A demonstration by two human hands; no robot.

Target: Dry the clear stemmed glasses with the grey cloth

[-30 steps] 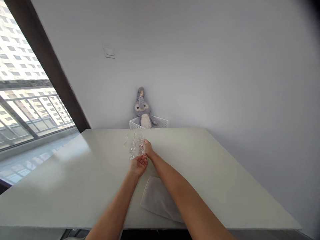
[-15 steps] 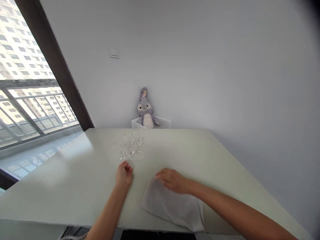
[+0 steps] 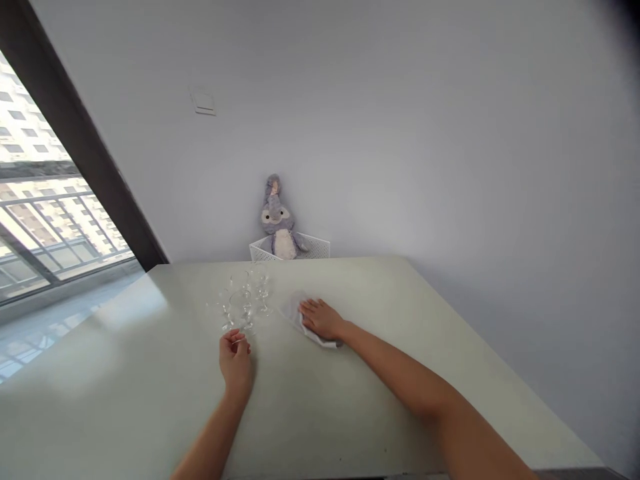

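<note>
a: head cam, r hand [image 3: 323,319]?
b: palm down on thin pale-grey fabric cloth [image 3: 294,308], fingers extended, lying flat on it.
a: cloth pos?
b: on smooth greenish-white table [image 3: 150,407], approx mid, partly under r hand. near edge rumpled.
a: l hand [image 3: 235,353]?
b: fingers curled in, just beside cluster of clear stemmed glasses [image 3: 241,303]. can't tell if they grip or touch one.
a: glasses pos?
b: upright on table, left of cloth, twd far edge. exact count unclear, too see-thru.
a: bg?
b: grey-purple plush toy [image 3: 278,220] w/ whitish belly, sitting in white perforated basket [image 3: 320,247] beyond far table edge, by pale-grey wall [image 3: 400,147]. white sq. switch [image 3: 204,103] up left.
</note>
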